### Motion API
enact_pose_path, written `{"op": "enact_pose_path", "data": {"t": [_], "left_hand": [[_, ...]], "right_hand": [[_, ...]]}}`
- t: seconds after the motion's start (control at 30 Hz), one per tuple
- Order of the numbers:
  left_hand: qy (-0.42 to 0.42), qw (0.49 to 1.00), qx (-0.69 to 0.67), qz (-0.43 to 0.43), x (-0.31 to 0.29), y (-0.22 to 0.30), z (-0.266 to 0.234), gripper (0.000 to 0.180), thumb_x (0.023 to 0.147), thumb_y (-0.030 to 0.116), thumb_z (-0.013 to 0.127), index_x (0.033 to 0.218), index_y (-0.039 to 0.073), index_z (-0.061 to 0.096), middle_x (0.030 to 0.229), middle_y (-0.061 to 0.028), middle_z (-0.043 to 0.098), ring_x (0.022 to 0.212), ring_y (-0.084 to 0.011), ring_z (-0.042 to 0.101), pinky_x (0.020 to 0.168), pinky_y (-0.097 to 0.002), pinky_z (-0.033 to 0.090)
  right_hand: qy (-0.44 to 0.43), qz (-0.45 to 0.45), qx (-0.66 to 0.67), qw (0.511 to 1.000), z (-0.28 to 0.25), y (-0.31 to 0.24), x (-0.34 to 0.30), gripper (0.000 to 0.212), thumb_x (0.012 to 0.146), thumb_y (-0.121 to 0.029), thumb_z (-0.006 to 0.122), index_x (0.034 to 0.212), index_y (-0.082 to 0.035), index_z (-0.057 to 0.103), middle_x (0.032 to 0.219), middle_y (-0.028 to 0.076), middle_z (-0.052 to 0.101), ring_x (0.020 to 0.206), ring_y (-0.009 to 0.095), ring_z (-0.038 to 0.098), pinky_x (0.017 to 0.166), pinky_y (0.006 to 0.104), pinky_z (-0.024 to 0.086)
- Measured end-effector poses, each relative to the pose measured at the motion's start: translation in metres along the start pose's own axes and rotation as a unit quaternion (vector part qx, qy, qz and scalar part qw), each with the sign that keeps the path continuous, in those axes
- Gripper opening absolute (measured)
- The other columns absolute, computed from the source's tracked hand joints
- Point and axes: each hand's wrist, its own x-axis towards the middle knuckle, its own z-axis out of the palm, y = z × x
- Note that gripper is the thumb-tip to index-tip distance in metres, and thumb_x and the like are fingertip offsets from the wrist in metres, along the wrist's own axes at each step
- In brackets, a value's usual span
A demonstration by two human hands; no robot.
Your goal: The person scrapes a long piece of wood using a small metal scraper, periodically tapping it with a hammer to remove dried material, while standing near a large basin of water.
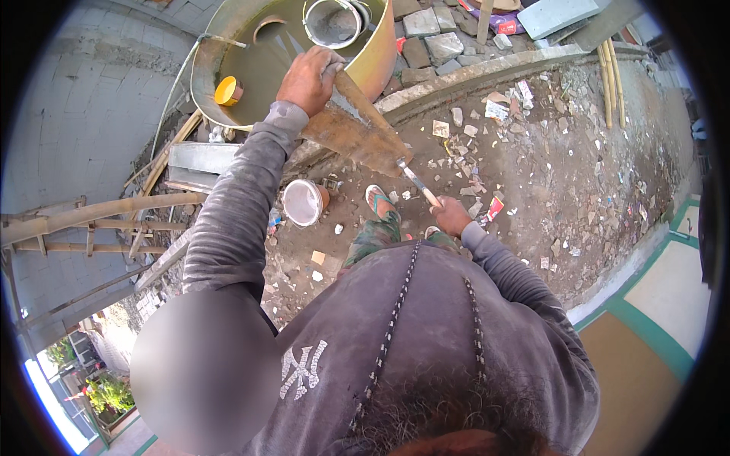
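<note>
Flat tool (357,140), rusty-bladed: being held above the ground (563,197), near the right-hand edge of the tub (378,72).
Left grip (310,80): closing on the blade's wide end, some fingers being hidden.
Right grip (452,216): wrapping tightly round the handle (431,198), its butt being concealed inside the fist.
Tub: holding murky water, its far edge being cut off by the view; depth not showing.
Yellow cup (236,95): sitting inside the tub's left edge.
Grey bucket (334,19): sitting toward the tub's far edge.
Pale-rimmed bucket (325,199): standing on the ground off the tub's near edge.
Red wrapper (495,207): lying near the right grip, its print being too small to read.
Sweater (433,304): bearing a white chest emblem (304,370) and mostly hiding the right foot.
Blurred disc (205,372): covering the lower left.
</note>
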Motion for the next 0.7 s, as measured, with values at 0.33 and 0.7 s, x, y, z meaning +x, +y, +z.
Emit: {"op": "enact_pose_path", "data": {"t": [0.33,0.7], "left_hand": [[-0.134,0.923,-0.274,-0.236,0.118,-0.156,0.037,0.023,0.099,0.025,0.069,0.109,0.004,0.072,0.096,-0.0023,0.073,0.086,-0.0108,0.065,0.082,-0.0320,0.054],[-0.203,0.879,-0.371,-0.221,0.135,-0.121,0.055,0.024,0.099,0.022,0.068,0.114,0.004,0.073,0.106,-0.0020,0.073,0.093,-0.0097,0.064,0.087,-0.0296,0.052]], "right_hand": [[0.034,-0.101,0.057,0.993,-0.029,-0.153,0.067,0.027,0.098,-0.022,0.058,0.102,0.004,0.062,0.078,0.015,0.064,0.071,0.026,0.064,0.067,0.0429,0.049],[-0.088,-0.104,-0.175,0.975,-0.144,-0.304,0.062,0.038,0.095,-0.022,0.052,0.094,0.012,0.067,0.086,0.032,0.069,0.084,0.045,0.071,0.075,0.0518,0.055]]}}
